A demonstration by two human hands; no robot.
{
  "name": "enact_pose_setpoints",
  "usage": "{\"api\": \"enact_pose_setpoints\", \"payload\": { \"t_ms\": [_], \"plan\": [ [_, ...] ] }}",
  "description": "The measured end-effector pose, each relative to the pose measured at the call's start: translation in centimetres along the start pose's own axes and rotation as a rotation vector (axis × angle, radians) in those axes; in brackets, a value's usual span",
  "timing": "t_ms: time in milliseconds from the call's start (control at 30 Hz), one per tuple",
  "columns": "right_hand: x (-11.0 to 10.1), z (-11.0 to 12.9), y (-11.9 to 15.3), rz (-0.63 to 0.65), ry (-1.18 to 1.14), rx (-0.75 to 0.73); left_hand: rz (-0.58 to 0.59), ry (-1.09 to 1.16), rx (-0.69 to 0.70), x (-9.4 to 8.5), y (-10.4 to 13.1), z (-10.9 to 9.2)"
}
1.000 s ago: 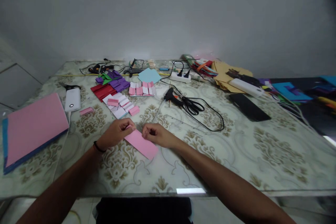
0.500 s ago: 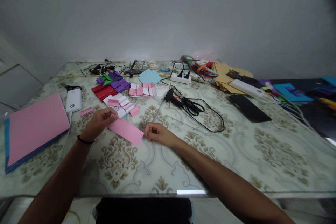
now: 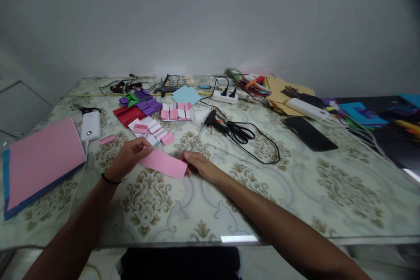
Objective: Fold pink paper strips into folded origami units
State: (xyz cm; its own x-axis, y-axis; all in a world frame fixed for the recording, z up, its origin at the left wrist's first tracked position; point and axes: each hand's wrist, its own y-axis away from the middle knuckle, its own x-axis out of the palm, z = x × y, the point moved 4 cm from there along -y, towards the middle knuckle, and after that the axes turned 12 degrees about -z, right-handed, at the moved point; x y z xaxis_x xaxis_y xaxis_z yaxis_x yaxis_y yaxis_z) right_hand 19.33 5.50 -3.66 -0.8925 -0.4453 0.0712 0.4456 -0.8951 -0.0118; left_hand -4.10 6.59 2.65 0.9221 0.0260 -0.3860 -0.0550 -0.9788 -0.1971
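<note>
A pink paper strip (image 3: 166, 164) stretches between my two hands, above the patterned table. My left hand (image 3: 134, 156) pinches its left end between thumb and fingers. At the strip's right end, my right hand (image 3: 197, 164) grips the corner, thumb on top and fingertips partly hidden behind the paper. Just beyond the hands lie folded pink and white paper pieces (image 3: 152, 127), and a small folded pink piece (image 3: 108, 139) rests left of my left hand. A black glue gun (image 3: 216, 121) with a coiled cord lies beyond my right hand.
Pink sheets (image 3: 46, 157) lie on a blue one at the left, beside a white power bank (image 3: 91, 125) and scissors (image 3: 88, 109). Rightward are a clear ruler (image 3: 234, 156), a black phone (image 3: 311, 133) and a white power strip (image 3: 225, 97). Red folded paper (image 3: 128, 115) lies farther back.
The pink strip has shifted right and turned closer to level. My left hand moved slightly right with it, and my right hand has closed on its right end.
</note>
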Motion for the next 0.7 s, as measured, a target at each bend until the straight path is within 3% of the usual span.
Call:
{"api": "enact_pose_setpoints", "payload": {
  "t_ms": [333,533,700],
  "plan": [
    [0.5,0.1,0.2,0.034,0.167,-0.048,0.112,-0.04,-0.109,2.8,1.0,0.8],
    [0.6,0.4,0.3,0.024,0.26,-0.103,0.288,-0.102,-0.067,3.7,1.2,0.7],
    [1.0,0.4,0.5,0.044,0.314,-0.152,0.359,-0.127,-0.066,4.8,1.8,1.2]
  ]
}}
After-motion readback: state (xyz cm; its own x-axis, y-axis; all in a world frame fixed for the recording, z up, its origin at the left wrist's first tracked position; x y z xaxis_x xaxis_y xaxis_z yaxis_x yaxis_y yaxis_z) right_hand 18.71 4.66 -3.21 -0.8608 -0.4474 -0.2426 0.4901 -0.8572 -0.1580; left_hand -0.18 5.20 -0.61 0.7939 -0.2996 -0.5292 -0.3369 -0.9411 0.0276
